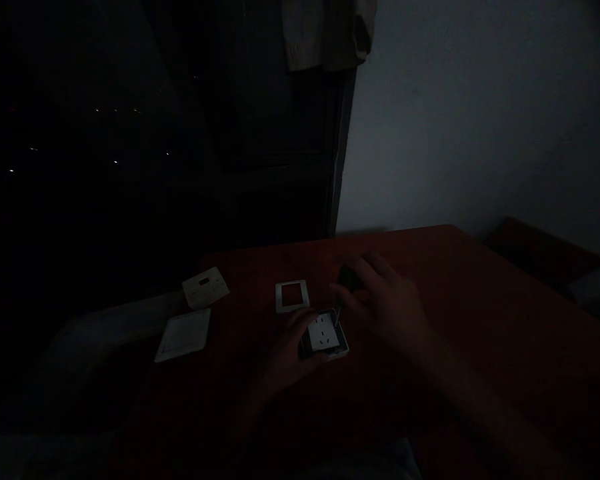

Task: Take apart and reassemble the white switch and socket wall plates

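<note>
A wall socket (323, 333) with a white face and several plug slots lies on the reddish table, face up in its box. My left hand (293, 347) is closed around its left side, thumb at the near edge and fingers at the far edge. In my right hand (383, 293) is a screwdriver (347, 277) with a dark handle, held nearly upright. Its thin shaft reaches down to the right side of the socket; the exact tip is too dim to make out. Just behind the socket lies a white square frame (279, 298).
At the table's left edge lie a white panel (184, 333) and a pale plate with a cut-out (210, 293). The reddish table (480, 313) reaches back to a grey wall (455, 133). Cloth (325, 40) hangs above a dark window. The room is very dim.
</note>
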### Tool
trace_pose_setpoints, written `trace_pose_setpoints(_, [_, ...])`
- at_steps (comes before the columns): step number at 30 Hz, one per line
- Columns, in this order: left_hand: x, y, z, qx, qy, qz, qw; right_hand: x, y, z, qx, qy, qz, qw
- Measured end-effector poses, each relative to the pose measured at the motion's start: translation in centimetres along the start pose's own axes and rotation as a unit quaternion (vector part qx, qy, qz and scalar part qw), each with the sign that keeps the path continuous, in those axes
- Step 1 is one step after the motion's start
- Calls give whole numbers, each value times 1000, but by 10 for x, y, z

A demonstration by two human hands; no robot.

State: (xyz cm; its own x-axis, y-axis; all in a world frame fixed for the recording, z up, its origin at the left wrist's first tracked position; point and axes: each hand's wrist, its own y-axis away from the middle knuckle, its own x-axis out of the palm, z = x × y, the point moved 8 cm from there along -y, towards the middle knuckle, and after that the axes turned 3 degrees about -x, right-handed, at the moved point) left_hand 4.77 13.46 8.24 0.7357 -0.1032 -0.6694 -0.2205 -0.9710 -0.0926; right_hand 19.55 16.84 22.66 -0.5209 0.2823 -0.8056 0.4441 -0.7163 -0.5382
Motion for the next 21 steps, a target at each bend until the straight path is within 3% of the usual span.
trace_pose_setpoints(2, [-1, 0, -1, 1, -6, 0, 1000, -1, 1, 2, -14, -22, 2, 1000])
trace_pose_setpoints(7, [-2, -1, -5, 4, -3, 9, 1000, -1, 4, 11, -90, -187, 36, 978])
trace_pose_setpoints(14, [1, 0, 2, 3, -8, -2, 1000, 4, 1, -12, 50, 3, -20, 999])
trace_pose_setpoints(17, [2, 0, 3, 12, -10, 0, 1000, 2, 2, -5, 0, -83, -9, 996])
trace_pose_setpoints(21, [0, 0, 1, 13, -16, -7, 1000, -3, 3, 8, -81, -216, 28, 973])
